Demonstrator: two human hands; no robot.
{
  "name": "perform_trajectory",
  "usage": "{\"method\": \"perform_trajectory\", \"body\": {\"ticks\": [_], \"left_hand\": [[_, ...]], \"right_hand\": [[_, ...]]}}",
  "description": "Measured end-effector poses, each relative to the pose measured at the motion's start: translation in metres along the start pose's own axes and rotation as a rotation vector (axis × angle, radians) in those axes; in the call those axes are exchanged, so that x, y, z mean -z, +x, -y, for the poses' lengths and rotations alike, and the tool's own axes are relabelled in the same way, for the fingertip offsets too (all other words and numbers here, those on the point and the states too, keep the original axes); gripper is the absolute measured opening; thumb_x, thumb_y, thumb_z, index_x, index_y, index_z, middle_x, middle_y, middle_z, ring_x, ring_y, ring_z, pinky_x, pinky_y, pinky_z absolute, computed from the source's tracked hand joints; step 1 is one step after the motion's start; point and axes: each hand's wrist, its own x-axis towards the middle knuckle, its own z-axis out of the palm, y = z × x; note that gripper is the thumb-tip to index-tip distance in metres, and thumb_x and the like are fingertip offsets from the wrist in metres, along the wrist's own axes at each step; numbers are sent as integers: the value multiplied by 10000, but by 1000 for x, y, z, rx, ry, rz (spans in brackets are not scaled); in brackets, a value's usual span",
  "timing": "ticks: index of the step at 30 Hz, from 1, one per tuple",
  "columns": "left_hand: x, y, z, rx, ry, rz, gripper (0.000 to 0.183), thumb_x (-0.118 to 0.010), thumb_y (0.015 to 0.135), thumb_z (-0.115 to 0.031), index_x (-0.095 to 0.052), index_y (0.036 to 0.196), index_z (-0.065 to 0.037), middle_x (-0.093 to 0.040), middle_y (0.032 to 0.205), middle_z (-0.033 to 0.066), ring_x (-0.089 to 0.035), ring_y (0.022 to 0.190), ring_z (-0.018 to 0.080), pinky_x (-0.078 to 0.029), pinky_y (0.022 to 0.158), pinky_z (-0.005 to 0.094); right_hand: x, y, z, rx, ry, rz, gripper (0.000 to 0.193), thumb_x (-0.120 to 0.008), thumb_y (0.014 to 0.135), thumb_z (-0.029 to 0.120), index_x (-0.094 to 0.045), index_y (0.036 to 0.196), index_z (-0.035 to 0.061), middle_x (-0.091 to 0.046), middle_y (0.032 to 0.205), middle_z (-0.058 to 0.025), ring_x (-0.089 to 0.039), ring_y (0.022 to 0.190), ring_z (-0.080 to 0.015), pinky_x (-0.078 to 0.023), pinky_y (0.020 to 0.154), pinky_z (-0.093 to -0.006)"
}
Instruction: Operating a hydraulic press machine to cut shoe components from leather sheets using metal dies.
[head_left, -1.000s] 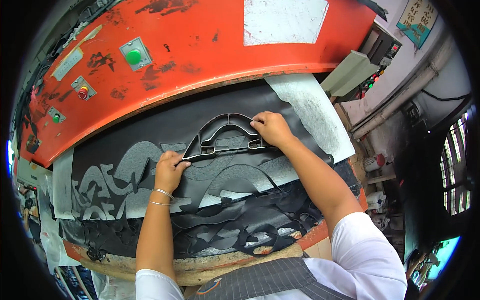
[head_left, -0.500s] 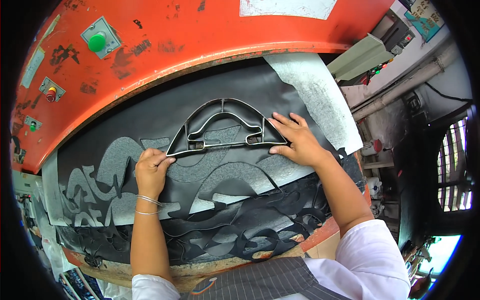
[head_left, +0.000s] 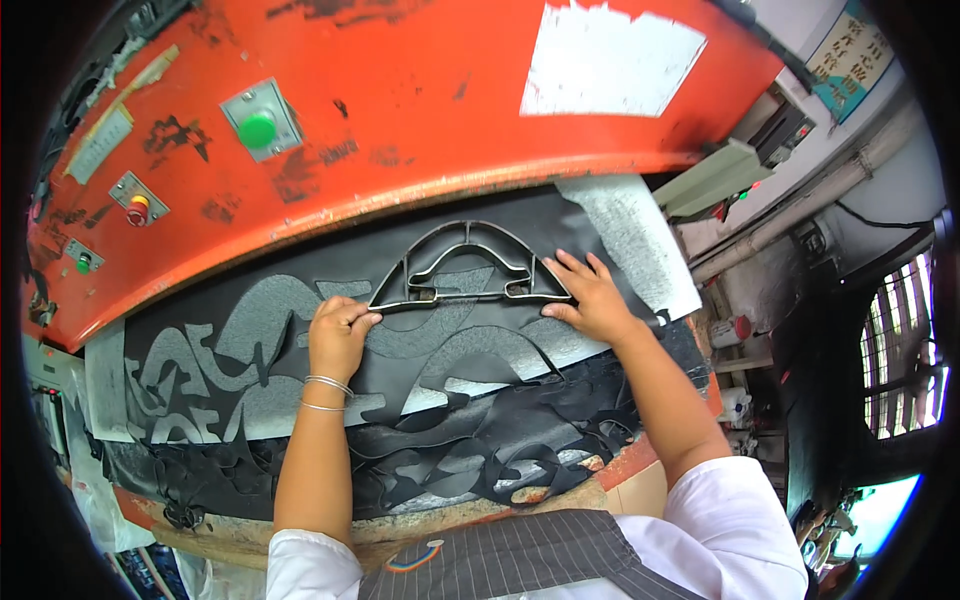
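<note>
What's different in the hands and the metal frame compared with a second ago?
The right hand released its pinch on the upper right curve of the metal frame and moved down toward the person; its fingers now spread around the right corner. The camera view shifted too, so any small slide of the frame is hard to tell. Unchanged: the left hand grips the left corner.

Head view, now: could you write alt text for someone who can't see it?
The left hand pinches the left corner of an arched metal frame on a dark sheet, while the right hand spreads around its right corner. Curved cut-outs show in the sheet, with dark scraps in front and a red-orange machine behind.
</note>
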Motion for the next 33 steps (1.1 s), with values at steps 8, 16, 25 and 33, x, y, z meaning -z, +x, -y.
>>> {"method": "perform_trajectory", "body": {"ticks": [8,16,25,33], "left_hand": [[110,-53,99,246,-245,-415,524,-692,865,-171,-529,1335,-8,-592,1244,162,-592,1117,244,-471,945,356],[243,-16,129,385,122,-1169,808,-639,908,-275,-194,1475,89,-248,1532,269,-252,1434,340,-207,1170,387],[369,-90,181,240,-168,-812,585,-460,952,-54,-271,1505,-31,-346,1521,186,-369,1390,238,-305,1114,347],[181,-198,-6,386,-356,18,191,-636,880,-188,-705,899,-10,-695,852,88,-637,757,159,-504,721,327]], "right_hand": [[-7,-99,30,-491,-194,-306,642,-688,830,408,-511,1333,49,-486,1376,-211,-433,1294,-353,-263,1078,-568],[71,42,228,98,454,-444,603,-714,822,441,-547,1246,47,-632,1150,-172,-628,1043,-322,-510,876,-406],[63,114,308,205,387,-598,340,-668,865,292,-458,1028,81,-662,832,-132,-653,704,-357,-490,551,-474],[9,-58,251,289,243,316,489,-708,783,441,-553,1032,49,-632,958,-168,-623,904,-372,-483,771,-475]]}}
